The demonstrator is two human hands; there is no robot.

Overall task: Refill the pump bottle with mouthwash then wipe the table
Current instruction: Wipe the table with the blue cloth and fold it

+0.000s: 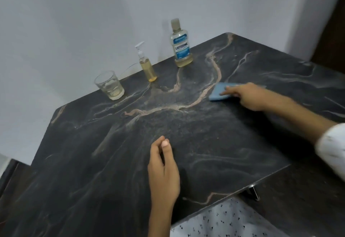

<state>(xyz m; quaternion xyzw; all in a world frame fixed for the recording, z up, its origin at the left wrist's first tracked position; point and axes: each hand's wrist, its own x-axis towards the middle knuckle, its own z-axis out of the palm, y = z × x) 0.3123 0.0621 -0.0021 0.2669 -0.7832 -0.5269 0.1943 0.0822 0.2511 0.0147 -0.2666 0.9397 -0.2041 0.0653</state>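
A slim pump bottle (146, 65) with yellow liquid and a white pump stands at the table's far edge. To its right stands a capped mouthwash bottle (180, 44) with a blue label and a little yellow liquid at the bottom. My right hand (246, 94) presses flat on a blue cloth (219, 92) lying on the dark marble table (112, 162), right of centre. My left hand (163, 169) rests on the table near me, fingers loosely curled, holding nothing.
A clear drinking glass (110, 84) with a trace of liquid stands left of the pump bottle, near the far edge. A white wall runs behind the table. The table's near right edge ends above a patterned fabric (224, 220).
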